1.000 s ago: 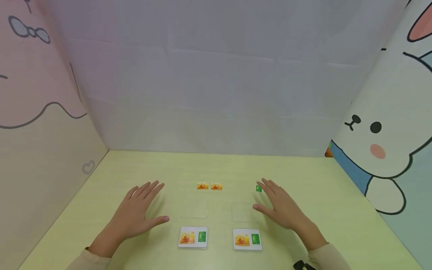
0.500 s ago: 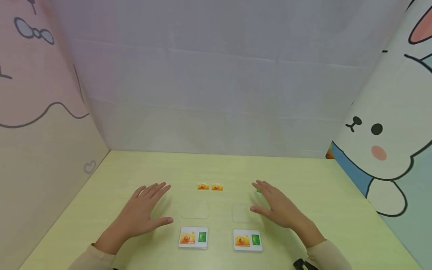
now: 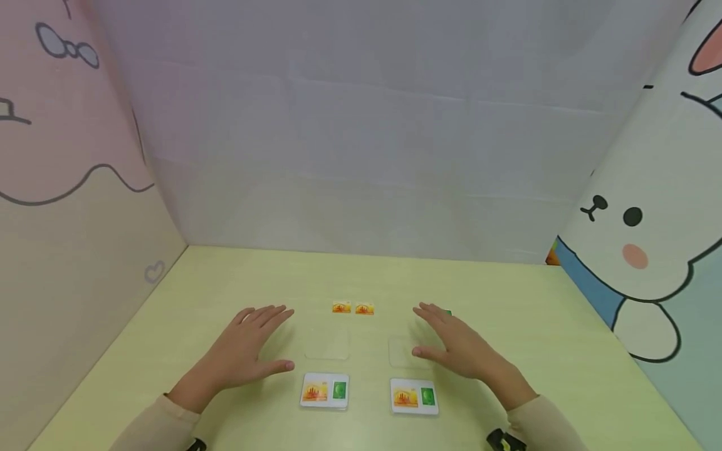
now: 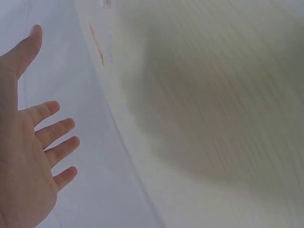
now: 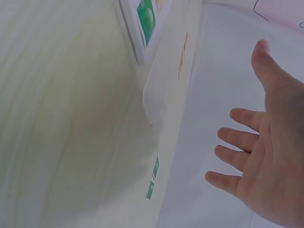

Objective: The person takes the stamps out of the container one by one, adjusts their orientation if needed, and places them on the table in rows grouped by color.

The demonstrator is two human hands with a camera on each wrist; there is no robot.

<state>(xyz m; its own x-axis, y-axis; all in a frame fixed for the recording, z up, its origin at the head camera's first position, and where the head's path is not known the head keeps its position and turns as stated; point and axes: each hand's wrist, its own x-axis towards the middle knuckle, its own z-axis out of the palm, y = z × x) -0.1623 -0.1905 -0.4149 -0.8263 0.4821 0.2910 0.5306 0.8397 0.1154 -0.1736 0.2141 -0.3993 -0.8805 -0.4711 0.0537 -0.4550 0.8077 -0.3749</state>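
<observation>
My left hand, fingers straight and thumb spread, hovers over the table left of two white cards. My right hand mirrors it on the right. Neither holds anything. The left card and the right card each bear an orange picture and a green one. Behind them lie two faint transparent squares, one at left and one at right, the latter near my right thumb. Farther back are two small orange stamp-like pieces. Two small green pieces show in the right wrist view; the right hand mostly hides them in the head view.
The pale yellow table meets a whitish sheet wall at the back. Side panels with cartoon drawings stand at left and right. A black band shows at the right sleeve.
Both hands have drifted inward, the left one rightward and the right one leftward, more over the green pieces. The cards and small pieces stay where they were; the head view has shifted slightly.
</observation>
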